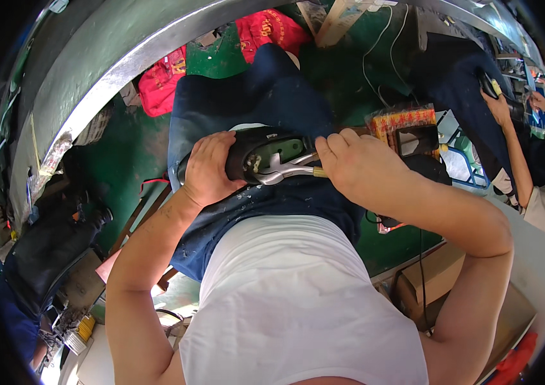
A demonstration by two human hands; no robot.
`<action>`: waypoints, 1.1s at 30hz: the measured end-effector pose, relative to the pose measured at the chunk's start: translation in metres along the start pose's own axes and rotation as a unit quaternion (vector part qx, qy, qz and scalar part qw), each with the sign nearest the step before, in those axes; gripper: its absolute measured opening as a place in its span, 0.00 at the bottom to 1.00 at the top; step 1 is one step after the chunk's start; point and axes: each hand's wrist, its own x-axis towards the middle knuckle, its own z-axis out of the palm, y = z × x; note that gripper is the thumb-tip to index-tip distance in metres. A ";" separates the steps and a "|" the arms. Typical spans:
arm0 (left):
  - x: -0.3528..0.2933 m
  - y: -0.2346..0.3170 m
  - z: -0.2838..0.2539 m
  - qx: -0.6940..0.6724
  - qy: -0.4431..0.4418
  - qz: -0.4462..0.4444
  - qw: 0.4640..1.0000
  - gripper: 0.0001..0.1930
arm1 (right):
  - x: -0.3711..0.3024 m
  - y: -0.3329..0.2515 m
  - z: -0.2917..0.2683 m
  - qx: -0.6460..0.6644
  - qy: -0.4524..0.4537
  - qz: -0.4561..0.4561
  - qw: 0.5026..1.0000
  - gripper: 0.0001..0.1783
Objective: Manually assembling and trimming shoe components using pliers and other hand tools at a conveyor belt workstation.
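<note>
A black shoe [239,154] lies sideways across my lap, its opening facing up with a green surface [288,149] with holes inside, probably a last. My left hand [211,168] wraps round the shoe's left part, thumb on the near side. Closed on the handles of metal pliers [279,172] is my right hand [359,163], to the right of the shoe. The pliers' jaws reach the near edge of the opening; whether they grip the edge cannot be made out. A dark blue apron [253,96] covers my legs beneath the shoe.
Red cloth bags [164,83] lie on the green floor ahead. A large grey curved machine part or rail [109,70] arches over the left. Right of my knees is a red-and-yellow box [407,119]. Another person's hand [498,106] works far right; a cardboard box [436,273] stands behind my right elbow.
</note>
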 end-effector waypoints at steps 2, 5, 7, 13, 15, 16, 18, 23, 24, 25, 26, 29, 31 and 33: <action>0.000 0.002 0.002 -0.001 0.003 -0.004 1.000 0.43 | -0.003 0.011 -0.013 0.009 0.001 -0.004 1.000 0.09; -0.006 0.002 0.001 0.002 0.014 -0.012 1.000 0.43 | -0.015 0.058 -0.060 0.044 -0.033 0.033 0.998 0.06; -0.003 0.001 0.000 -0.004 0.025 0.001 1.000 0.43 | -0.017 0.054 -0.054 0.081 -0.079 0.044 0.993 0.09; 0.003 0.000 -0.004 -0.005 -0.027 -0.027 0.999 0.44 | -0.026 0.034 0.004 0.216 -0.007 0.026 0.976 0.28; 0.003 0.000 -0.005 -0.019 -0.031 -0.031 0.999 0.44 | -0.023 0.025 0.016 0.224 -0.016 0.032 0.974 0.30; 0.003 0.000 -0.005 -0.019 -0.035 -0.028 0.999 0.44 | -0.022 0.019 0.022 0.206 0.006 0.034 0.978 0.30; 0.002 0.000 -0.005 -0.015 -0.030 -0.033 0.999 0.44 | -0.015 0.010 0.031 0.170 0.059 0.022 0.983 0.26; 0.002 0.004 -0.002 -0.011 -0.013 -0.028 0.999 0.43 | -0.018 0.021 0.005 0.196 -0.012 0.066 0.978 0.15; 0.003 0.005 -0.002 -0.006 -0.004 -0.014 1.000 0.43 | -0.022 0.026 -0.002 0.248 -0.057 0.081 0.964 0.11; 0.002 0.005 -0.001 -0.006 -0.004 -0.013 1.000 0.43 | -0.025 0.023 -0.002 0.248 -0.057 0.082 0.964 0.11; 0.000 0.003 0.001 -0.002 0.003 -0.004 1.000 0.43 | -0.029 0.018 -0.002 0.268 -0.073 0.095 0.956 0.10; 0.001 0.004 0.000 0.004 0.000 -0.007 1.000 0.43 | -0.032 0.017 0.001 0.299 -0.091 0.104 0.944 0.12; 0.004 0.004 -0.004 0.008 -0.011 -0.015 1.000 0.43 | -0.024 0.023 0.010 0.400 -0.186 0.130 0.888 0.15; 0.012 0.007 -0.013 -0.015 -0.058 -0.049 0.997 0.42 | -0.021 0.027 0.015 0.469 -0.170 0.134 0.856 0.16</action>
